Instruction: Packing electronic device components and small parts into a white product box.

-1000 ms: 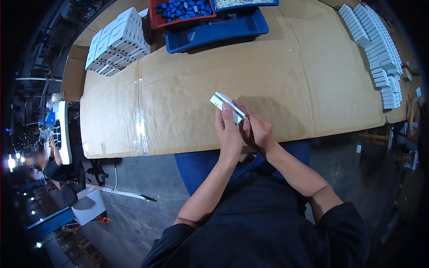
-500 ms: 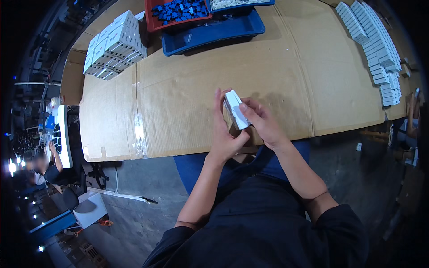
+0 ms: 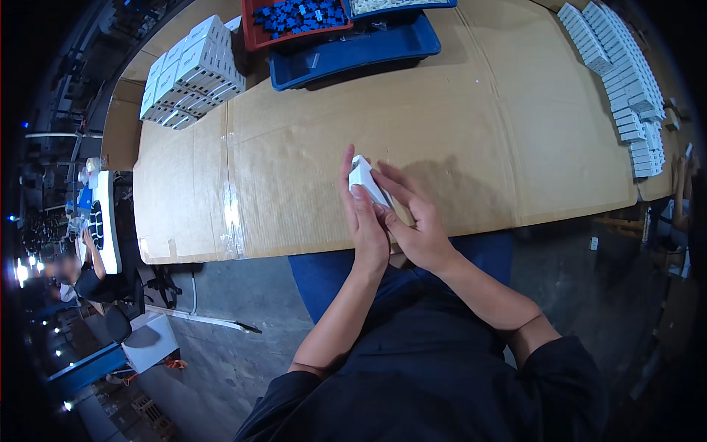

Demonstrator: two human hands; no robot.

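A small white box (image 3: 365, 177) is held tilted between my two hands, above the near part of the cardboard-covered table. My left hand (image 3: 367, 232) has its fingers along the box's left side and its thumb against the near face. My right hand (image 3: 423, 228) closes on the box from the right, with the fingers over its side and the thumb at the lower end. The fingers partly cover the box, so its lower end is hidden.
Stacked white boxes (image 3: 190, 77) stand at the far left, and long rows of white boxes (image 3: 624, 88) line the right edge. At the back are a red bin (image 3: 254, 38) of blue pieces, a blue tray (image 3: 361, 60) and a blue bin of white pieces. Co-workers sit beyond both sides.
The box has moved slightly left and turned in my hands. My left thumb has come up onto its face, and my right thumb has slid down to its lower end.
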